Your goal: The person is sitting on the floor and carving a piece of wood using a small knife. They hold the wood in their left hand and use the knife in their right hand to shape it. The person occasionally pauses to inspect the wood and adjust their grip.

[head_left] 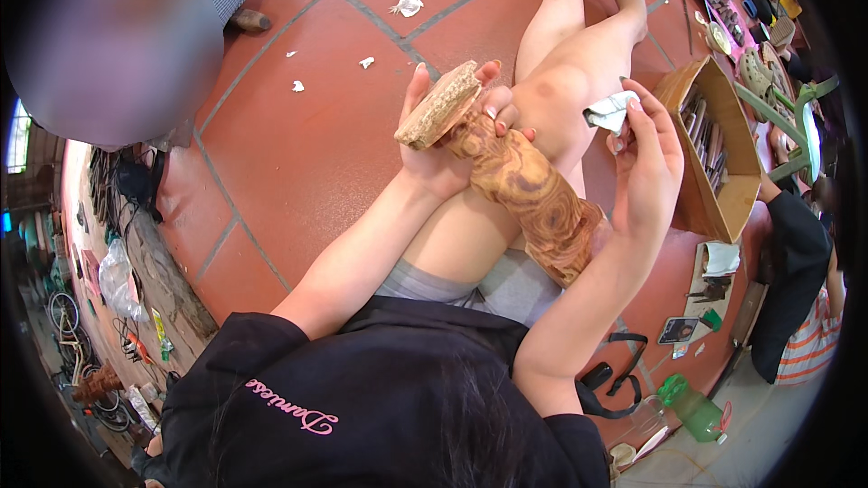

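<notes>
The person sits on the red tiled floor (316,140), and the carved wooden piece (542,194) lies aslant above the lap, between the two forearms. The left hand (432,167) supports its upper end from below; the fingers are curled round the narrow part, next to the rough, pale disc (441,107) which forms this end. The right hand (649,140) is raised, apart from the wood, its fingers nearly closed in a pinch on a small folded piece (608,112), whitish with a dark edge; its material I cannot tell.

As I judge, the work is well advanced on the body: it has rounded forms and a visible swirling grain. The disc looks much less finished. How much remains on the hidden underside, I cannot say.

Farther out, beside the right hand, stands an open box (743,192) with many thin rods (707,140) inside. Toward the floor's lower right part lies a green bottle (701,414). Toward its upper edge, there is a crumpled white scrap (409,4).
</notes>
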A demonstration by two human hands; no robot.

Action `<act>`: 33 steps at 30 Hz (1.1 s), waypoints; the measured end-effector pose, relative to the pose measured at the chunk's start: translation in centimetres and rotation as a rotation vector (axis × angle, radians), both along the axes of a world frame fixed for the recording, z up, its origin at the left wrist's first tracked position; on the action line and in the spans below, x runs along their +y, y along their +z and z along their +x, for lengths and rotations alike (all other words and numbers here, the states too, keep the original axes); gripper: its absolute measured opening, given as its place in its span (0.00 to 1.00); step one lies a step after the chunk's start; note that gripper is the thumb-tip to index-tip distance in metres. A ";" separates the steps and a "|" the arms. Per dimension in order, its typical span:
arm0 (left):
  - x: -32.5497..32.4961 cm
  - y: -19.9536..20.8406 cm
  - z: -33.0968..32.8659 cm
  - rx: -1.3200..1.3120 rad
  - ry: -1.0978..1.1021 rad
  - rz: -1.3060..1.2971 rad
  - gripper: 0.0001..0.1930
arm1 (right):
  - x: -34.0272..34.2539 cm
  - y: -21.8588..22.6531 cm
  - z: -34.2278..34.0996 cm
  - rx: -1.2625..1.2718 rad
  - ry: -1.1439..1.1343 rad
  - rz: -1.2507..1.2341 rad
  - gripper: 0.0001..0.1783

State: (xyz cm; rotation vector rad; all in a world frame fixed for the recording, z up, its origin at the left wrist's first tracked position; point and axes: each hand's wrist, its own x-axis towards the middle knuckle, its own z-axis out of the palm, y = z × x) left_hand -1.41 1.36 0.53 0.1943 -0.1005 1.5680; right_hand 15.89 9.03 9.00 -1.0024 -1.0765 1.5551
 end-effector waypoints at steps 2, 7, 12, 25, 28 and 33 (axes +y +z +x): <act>0.0 0.0 0.0 0.000 -0.001 0.002 0.35 | 0.0 -0.1 0.0 0.008 0.002 0.005 0.13; 0.1 -0.2 -0.1 0.007 -0.004 0.014 0.34 | -0.2 0.0 -0.3 0.013 -0.029 -0.017 0.15; 0.1 -0.1 -0.1 0.009 0.005 0.002 0.34 | -0.2 0.0 -0.3 0.066 0.015 0.015 0.16; -0.2 0.0 -0.2 0.006 0.015 -0.032 0.34 | -1.1 0.3 -1.5 -0.041 -0.021 0.491 0.12; -0.2 -0.1 -0.2 0.007 0.020 -0.035 0.34 | -0.9 -0.3 -1.0 -0.041 -0.018 0.487 0.11; -0.2 0.1 -0.1 -0.001 0.020 -0.032 0.34 | -1.0 0.1 -1.5 0.016 0.007 0.555 0.08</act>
